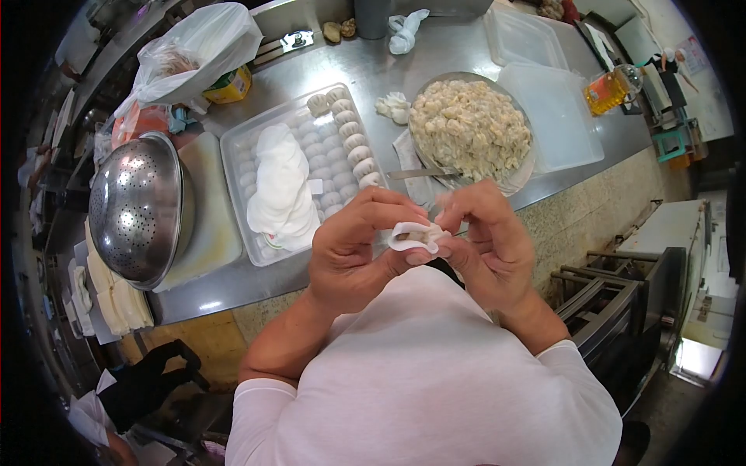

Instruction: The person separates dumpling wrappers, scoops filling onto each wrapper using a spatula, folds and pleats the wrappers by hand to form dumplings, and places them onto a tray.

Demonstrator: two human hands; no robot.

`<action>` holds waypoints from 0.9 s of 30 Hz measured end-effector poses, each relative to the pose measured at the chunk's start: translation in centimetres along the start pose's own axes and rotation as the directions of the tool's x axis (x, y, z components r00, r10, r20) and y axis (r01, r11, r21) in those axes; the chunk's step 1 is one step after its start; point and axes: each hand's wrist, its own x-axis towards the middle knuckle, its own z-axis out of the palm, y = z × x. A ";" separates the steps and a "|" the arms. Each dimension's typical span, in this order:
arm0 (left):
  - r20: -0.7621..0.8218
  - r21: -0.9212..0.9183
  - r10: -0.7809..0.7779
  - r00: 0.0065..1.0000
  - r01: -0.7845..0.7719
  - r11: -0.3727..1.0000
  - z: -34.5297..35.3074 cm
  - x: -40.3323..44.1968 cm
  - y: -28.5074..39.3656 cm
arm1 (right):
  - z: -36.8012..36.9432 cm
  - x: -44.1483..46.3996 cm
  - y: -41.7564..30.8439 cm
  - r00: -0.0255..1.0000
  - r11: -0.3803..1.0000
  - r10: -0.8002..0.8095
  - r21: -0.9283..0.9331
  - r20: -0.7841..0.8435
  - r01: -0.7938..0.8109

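Between both hands, close to my chest, is a partly folded dumpling (409, 237), its white wrapper still gaping on the left side and pinched together on the right. My left hand (361, 245) grips its left edge between thumb and fingers. At the right end, the thumb and fingers of my right hand (489, 241) press the dough. Beyond them, a round tray of chopped filling (468, 124) has a flat-handled spreader (423, 172) resting at its edge. To the left, a stack of round wrappers (278, 186) lies over a plastic tray (233, 147) holding rows of finished dumplings (359, 147).
A perforated steel colander (134, 210) sits on the left beside a cutting board (208, 210). Plastic lids (556, 116) and an oil bottle (610, 92) occupy the right. A white plastic bag (203, 54) stands at the back left. Another person (148, 380) is at lower left.
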 end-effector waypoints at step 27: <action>-0.254 0.393 0.260 0.932 -0.146 0.908 6.5 2.0 -3.5 | -6.4 1.9 5.6 0.977 0.976 0.011 0.211 0.212 -0.056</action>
